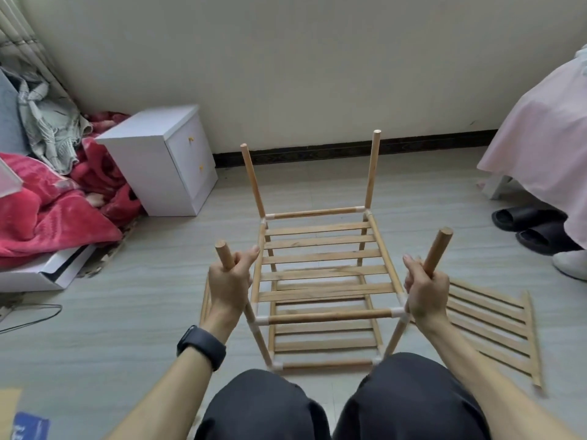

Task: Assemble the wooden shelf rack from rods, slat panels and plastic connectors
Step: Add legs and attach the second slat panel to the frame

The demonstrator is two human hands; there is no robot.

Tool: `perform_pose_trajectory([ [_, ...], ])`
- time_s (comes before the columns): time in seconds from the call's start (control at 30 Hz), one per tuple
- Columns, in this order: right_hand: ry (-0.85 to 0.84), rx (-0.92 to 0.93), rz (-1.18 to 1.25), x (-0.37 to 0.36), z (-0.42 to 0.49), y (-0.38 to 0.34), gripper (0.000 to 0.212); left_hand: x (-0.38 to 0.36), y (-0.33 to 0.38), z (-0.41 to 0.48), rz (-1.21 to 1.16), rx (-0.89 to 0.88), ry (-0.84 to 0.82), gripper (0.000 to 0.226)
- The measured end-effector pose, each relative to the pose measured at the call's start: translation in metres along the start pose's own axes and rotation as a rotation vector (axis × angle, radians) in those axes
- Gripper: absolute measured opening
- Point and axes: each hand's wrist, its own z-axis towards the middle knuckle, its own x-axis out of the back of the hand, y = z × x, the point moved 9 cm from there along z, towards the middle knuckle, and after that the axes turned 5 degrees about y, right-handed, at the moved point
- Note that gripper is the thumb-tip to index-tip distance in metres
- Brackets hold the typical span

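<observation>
Head: rack (pixel 320 257) on grey floor (pixel 127 328), cream wall (pixel 286 58).

The rack (pixel 320 258) stands on the floor (pixel 127 312) just before the person's knees (pixel 263 395). The left hand (pixel 230 281) grips its near left rod (pixel 224 254), and the right hand (pixel 424 290) grips its near right rod (pixel 438 249). A loose slat panel (pixel 495 325) lies on the floor right of the rack. A cabinet (pixel 152 173) stands behind and to the left, near the wall (pixel 286 74), with a blanket (pixel 47 211) to its left. Slippers (pixel 527 227) lie far right.
</observation>
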Motion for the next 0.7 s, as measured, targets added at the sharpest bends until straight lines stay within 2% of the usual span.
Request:
perform_pose_trajectory([
  [0.1, -0.047, 0.004, -0.016, -0.009, 0.015, 0.009, 0.048, -0.002, -0.05, -0.002, 0.009, 0.097, 0.066, 0.055],
  [0.17, -0.065, 0.011, -0.032, -0.015, 0.023, 0.02, 0.05, -0.003, -0.079, -0.006, 0.014, 0.133, 0.102, 0.044],
  [0.3, -0.015, 0.034, -0.02, -0.021, 0.036, 0.041, 0.048, 0.0, -0.117, -0.004, 0.036, 0.114, 0.18, 0.04],
  [0.43, -0.009, -0.02, 0.004, -0.032, 0.047, 0.067, 0.047, 0.0, -0.127, 0.015, 0.039, 0.086, 0.202, 0.043],
  [0.7, 0.02, 0.011, -0.014, -0.045, 0.065, 0.082, 0.046, 0.001, -0.129, 0.032, 0.102, 0.047, 0.296, 0.05],
])
